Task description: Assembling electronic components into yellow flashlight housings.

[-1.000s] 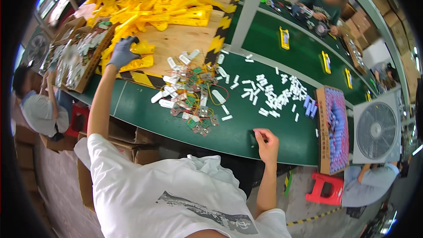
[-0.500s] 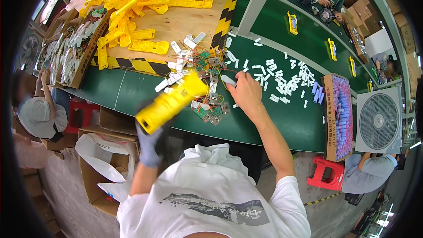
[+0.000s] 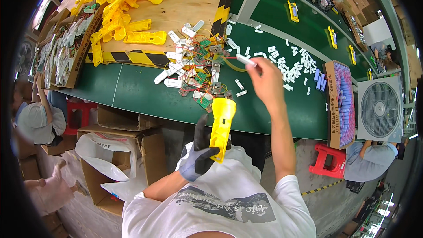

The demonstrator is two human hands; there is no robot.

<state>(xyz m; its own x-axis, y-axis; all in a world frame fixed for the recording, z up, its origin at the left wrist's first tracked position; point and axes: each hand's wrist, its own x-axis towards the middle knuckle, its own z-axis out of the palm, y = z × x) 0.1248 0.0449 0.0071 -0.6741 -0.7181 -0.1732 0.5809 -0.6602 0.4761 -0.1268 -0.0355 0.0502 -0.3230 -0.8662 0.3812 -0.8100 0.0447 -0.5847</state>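
My left hand [image 3: 198,155], in a grey and black glove, grips the lower end of a yellow plastic shell [image 3: 224,114]. That shell stands nearly upright in front of my chest, its hollow side partly showing. Bare, my right hand [image 3: 268,81] pinches a small white oblong plastic piece [image 3: 245,60] above the green table. Thin red and yellow wires run from this piece toward a tangled heap of green circuit boards [image 3: 202,78]. More white oblong pieces [image 3: 174,68] lie among those boards. Many small white parts [image 3: 296,67] are scattered to the right.
Yellow shells [image 3: 145,38] pile up on a wooden board with a black-and-yellow striped edge [image 3: 147,57]. A carton of purple cylindrical cells [image 3: 343,105] stands at the table's right end, by a fan [image 3: 379,111]. Open cardboard boxes [image 3: 152,150] sit at left below the table; other people work nearby.
My left hand has brought the yellow shell right and toward my chest, turning it more upright. My right hand has moved right and up, lifting the white piece with its wires from the heap.
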